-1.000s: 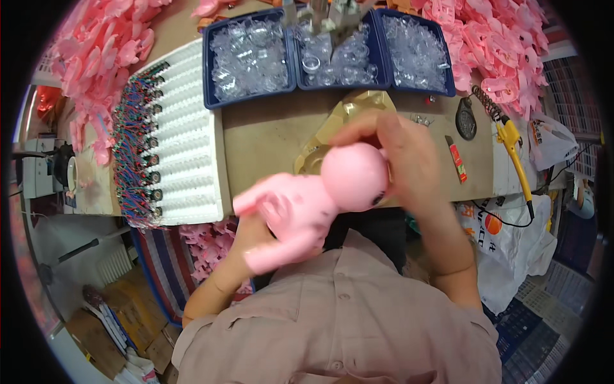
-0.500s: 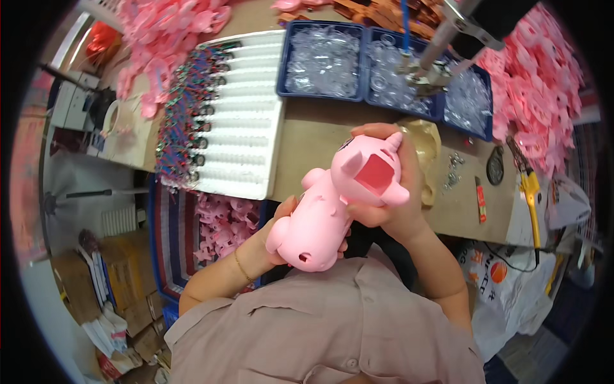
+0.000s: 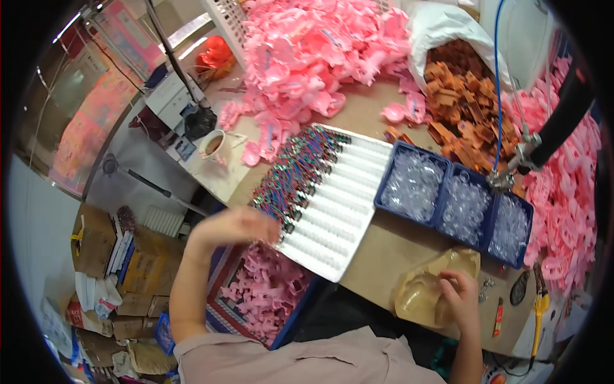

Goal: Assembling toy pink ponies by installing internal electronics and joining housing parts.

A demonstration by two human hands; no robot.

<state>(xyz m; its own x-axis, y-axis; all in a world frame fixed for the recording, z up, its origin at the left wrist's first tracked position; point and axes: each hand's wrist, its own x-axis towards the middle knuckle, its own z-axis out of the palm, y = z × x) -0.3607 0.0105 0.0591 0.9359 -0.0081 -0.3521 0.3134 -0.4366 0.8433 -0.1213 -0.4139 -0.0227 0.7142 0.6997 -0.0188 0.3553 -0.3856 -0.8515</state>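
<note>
My left hand [image 3: 240,225], smeared by motion, is at the near left corner of a ribbed white foam tray [image 3: 339,214]. It is nearest to the bundles of thin red, blue and green wires [image 3: 297,173] with small dark round parts along the tray's left side. Whether its fingers hold anything is too blurred to tell. At the right, my right hand [image 3: 459,297] rests over the rim of a hollow, yellowish translucent mould [image 3: 412,294], its fingers loosely curved and apart, with nothing seen in them. The pink toy figure is not in sight.
Blue bins [image 3: 409,182] of clear plastic parts line the table's far right. Beyond lie orange-brown pieces [image 3: 470,109] and a heap of pink shells [image 3: 307,51]. Below the tray's near edge is a container of pink pieces [image 3: 265,291]. A yellow-handled soldering iron [image 3: 541,307] lies far right.
The pink figure has left both hands and the view. My left hand has moved to the tray's wires, and my right hand to the yellowish mould. The view has swung left.
</note>
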